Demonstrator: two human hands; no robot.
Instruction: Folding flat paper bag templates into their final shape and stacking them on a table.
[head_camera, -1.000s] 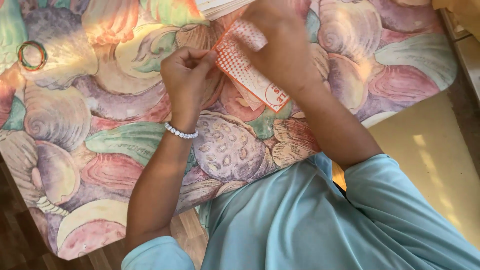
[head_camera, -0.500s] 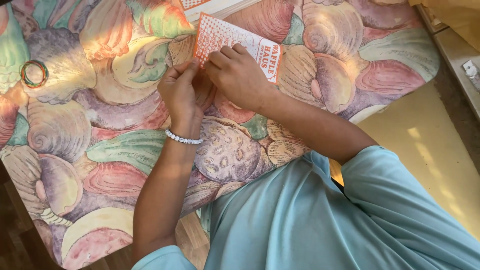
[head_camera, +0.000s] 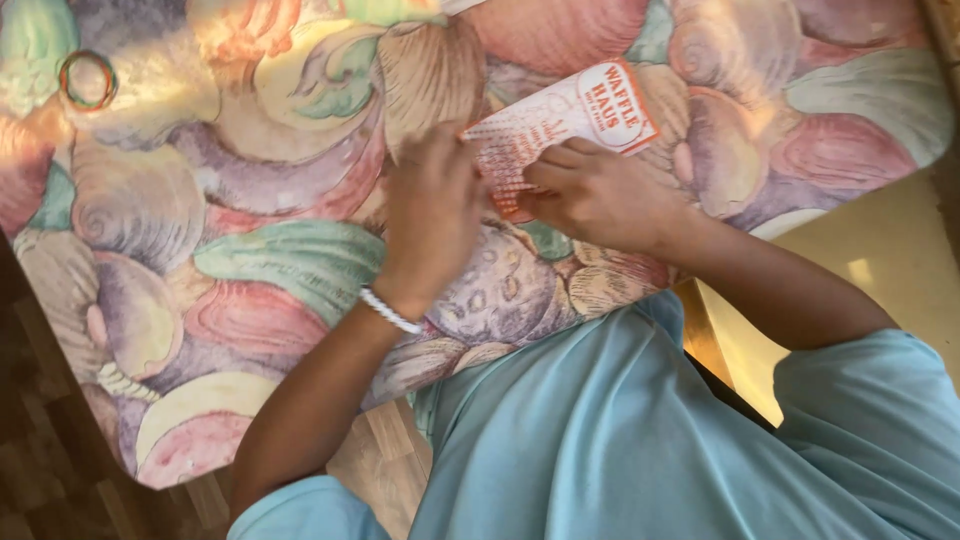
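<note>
Red-and-white printed paper packet (head_camera: 560, 125) flat on desk (head_camera: 250, 260), at 12 o'clock from person. Right hand (head_camera: 600, 190) curled, fingers pressing packet's near edge, apparently steadying it. Left hand (head_camera: 432, 205) at packet's 9 o'clock corner, blurred; grip cannot tell. Desk cover: pastel seashell pattern, sunlit. Rubber-band ring (head_camera: 88, 80) at 10 o'clock, well apart. Wood floor (head_camera: 40, 480) at 7 o'clock.

A flat rectangular packet (head_camera: 560, 125), white with orange-red print and an orange-bordered label panel at its far end, lay tilted on the shell-patterned tabletop (head_camera: 250, 260), its near end beneath both hands.
</note>
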